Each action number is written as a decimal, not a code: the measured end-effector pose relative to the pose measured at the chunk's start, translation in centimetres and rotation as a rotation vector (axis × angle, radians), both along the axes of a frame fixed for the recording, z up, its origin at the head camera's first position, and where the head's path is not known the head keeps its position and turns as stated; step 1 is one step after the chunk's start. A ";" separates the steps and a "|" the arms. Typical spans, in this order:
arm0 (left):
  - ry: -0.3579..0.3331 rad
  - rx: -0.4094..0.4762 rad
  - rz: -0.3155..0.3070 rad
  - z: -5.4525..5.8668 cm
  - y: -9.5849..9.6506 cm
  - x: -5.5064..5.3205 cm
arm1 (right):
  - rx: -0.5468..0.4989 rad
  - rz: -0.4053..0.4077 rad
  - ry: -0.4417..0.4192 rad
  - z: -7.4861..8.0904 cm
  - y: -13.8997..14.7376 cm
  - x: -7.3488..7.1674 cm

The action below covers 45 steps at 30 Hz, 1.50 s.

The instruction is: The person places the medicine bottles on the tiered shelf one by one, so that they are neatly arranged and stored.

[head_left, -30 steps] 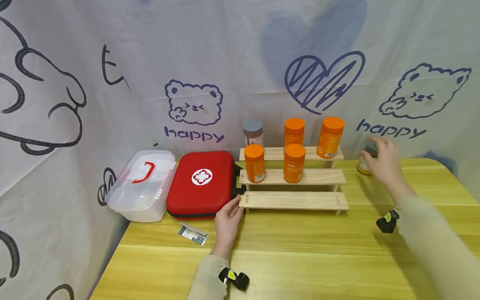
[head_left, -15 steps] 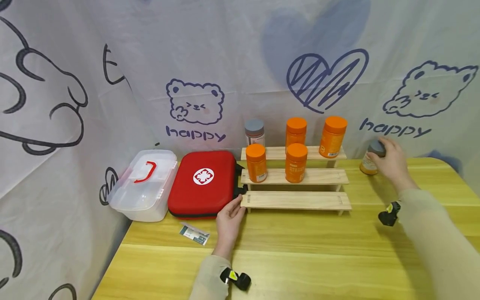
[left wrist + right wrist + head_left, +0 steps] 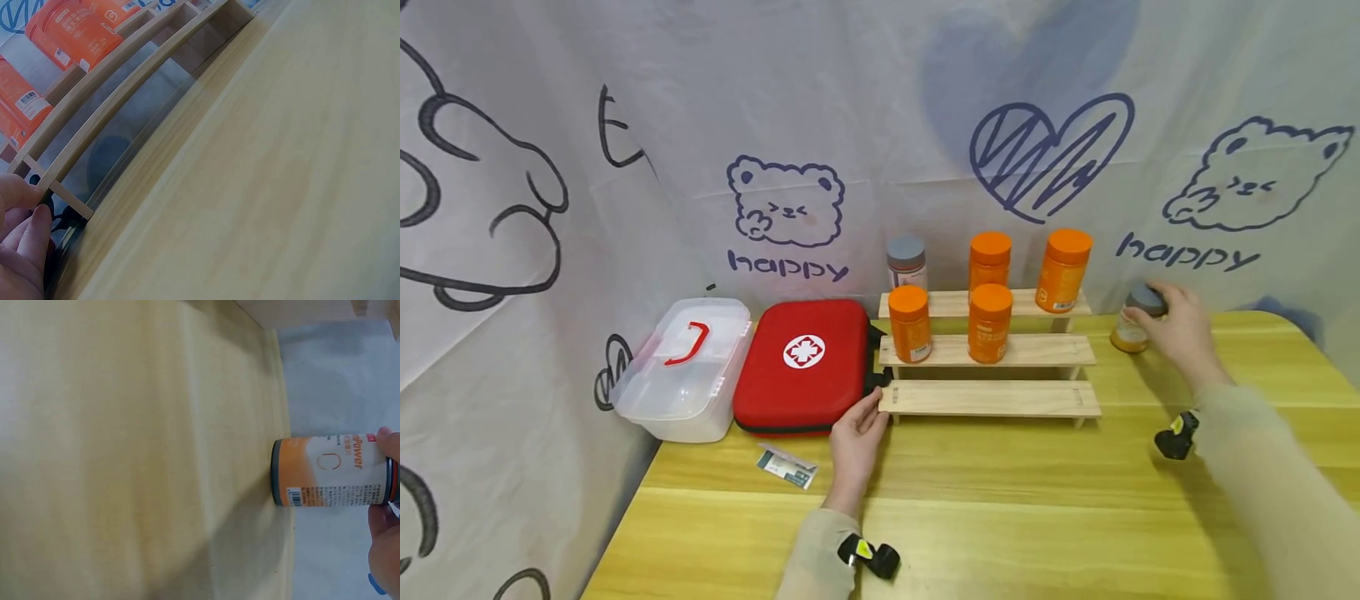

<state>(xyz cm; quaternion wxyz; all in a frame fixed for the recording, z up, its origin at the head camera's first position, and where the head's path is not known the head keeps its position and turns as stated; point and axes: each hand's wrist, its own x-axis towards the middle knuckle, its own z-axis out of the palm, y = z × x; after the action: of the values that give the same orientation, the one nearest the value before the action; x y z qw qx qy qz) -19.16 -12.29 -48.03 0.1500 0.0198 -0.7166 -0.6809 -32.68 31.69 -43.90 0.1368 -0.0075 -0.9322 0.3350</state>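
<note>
To the right of the stepped wooden rack, my right hand grips a grey-lidded supplement jar with an orange and white label, fingers and thumb around its top. The right wrist view shows this jar with its base at the tabletop; whether it touches is hard to tell. My left hand pinches the left end of the rack's lowest shelf, as the left wrist view also shows at the shelf corner. Orange jars stand on the middle shelf and top shelf, beside another grey-lidded jar.
A red first-aid case lies left of the rack, close to my left hand. Beyond it stands a clear plastic box with a red handle. A small packet lies in front on the table. A printed cloth hangs behind.
The grey-lidded jar in my right hand has shifted slightly to the right, away from the rack. My left hand stays at the lowest shelf's end.
</note>
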 end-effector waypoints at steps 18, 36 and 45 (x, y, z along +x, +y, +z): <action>-0.023 -0.013 0.026 -2.8 -0.5 -1.2 | -0.079 -0.012 0.218 -2.0 -2.7 3.1; -0.029 0.004 -0.016 0.2 0.0 0.0 | -0.137 0.020 0.177 -1.0 -4.4 6.8; -0.018 0.014 -0.017 0.1 -0.1 0.1 | -0.128 -0.018 0.281 2.2 -5.7 8.7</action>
<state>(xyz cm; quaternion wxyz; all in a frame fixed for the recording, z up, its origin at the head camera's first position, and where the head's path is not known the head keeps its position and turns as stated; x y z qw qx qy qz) -19.10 -12.34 -47.93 0.1379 0.0210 -0.7132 -0.6869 -23.95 25.99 -41.73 0.2681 0.0226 -0.8805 0.3902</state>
